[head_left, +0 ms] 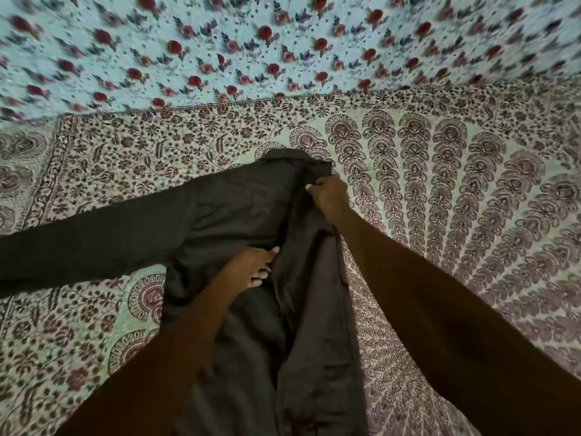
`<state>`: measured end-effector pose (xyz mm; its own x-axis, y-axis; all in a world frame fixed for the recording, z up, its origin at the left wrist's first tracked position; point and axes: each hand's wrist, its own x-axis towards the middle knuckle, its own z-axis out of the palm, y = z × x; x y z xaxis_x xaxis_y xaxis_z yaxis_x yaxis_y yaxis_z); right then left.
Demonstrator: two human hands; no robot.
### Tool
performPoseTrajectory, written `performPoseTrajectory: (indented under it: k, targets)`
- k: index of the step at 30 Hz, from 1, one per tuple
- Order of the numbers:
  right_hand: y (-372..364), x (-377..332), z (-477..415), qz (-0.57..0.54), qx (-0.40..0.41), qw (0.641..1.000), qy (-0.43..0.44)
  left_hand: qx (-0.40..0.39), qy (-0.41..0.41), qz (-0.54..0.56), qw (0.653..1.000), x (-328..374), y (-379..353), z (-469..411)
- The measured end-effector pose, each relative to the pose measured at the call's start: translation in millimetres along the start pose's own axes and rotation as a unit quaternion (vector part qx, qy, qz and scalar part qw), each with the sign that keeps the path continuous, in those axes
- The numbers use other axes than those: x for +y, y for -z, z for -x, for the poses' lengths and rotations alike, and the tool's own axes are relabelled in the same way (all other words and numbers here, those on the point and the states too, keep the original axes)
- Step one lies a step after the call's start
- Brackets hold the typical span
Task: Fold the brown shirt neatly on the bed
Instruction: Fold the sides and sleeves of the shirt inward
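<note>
A: Item one, nearest?

B: Brown shirt (251,215), lengthwise on the bed, right side folded inward, one sleeve out left. Likely light, limp, slightly slippery; best held at seams and collar.

A: Hands?

B: Left hand (256,267) half-curled, pressing mid-body fabric. Right hand (328,196) closed, pinching the shoulder edge.

A: Beyond?

B: Paisley bedspread (456,184), then floral sheet (220,42). Nothing obstructs.

We lose the brown shirt (239,209) at two edges: its outstretched sleeve runs off the left, its hem off the bottom. The far rose-print cloth (220,42) is blurred. The right hand (328,198) hides its own fingertips.
</note>
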<state>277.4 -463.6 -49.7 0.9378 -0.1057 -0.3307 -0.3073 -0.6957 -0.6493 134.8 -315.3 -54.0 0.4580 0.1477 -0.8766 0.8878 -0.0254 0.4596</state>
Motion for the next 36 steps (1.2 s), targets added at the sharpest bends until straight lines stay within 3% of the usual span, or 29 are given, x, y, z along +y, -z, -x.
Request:
performPoseTrajectory:
  k: [4,10,13,16,21,24,27,30,36]
  targets:
    - [6,21,5,-0.129,0.071,0.984,-0.096,0.019,-0.033,0.006,0.999,-3,1,-8]
    - [6,35,-4,-0.18,0.013,0.977,-0.11,0.061,-0.123,-0.109,0.984,-10,-13,-18]
    - [10,27,-19,-0.153,0.011,0.986,-0.071,0.114,-0.18,-0.191,0.958,-9,-23,-15]
    - [14,23,-26,-0.081,0.019,0.995,-0.057,0.167,-0.171,-0.252,0.938,-7,-30,-12]
    - [14,32,-11,-0.06,0.063,0.994,-0.07,0.217,-0.174,-0.208,0.938,-5,-29,-10]
    - [10,37,-9,-0.044,0.049,0.996,-0.067,0.209,-0.181,-0.157,0.948,-7,-25,-15]
    - [9,39,-8,-0.105,0.013,0.991,-0.076,0.215,-0.186,-0.159,0.946,-11,-22,-19]
    - [14,40,-4,-0.111,-0.014,0.99,-0.081,0.229,-0.232,-0.222,0.919,-14,-27,-16]
    - [23,61,53,-0.051,0.07,0.993,-0.075,0.319,-0.414,-0.301,0.798,-26,-37,4]
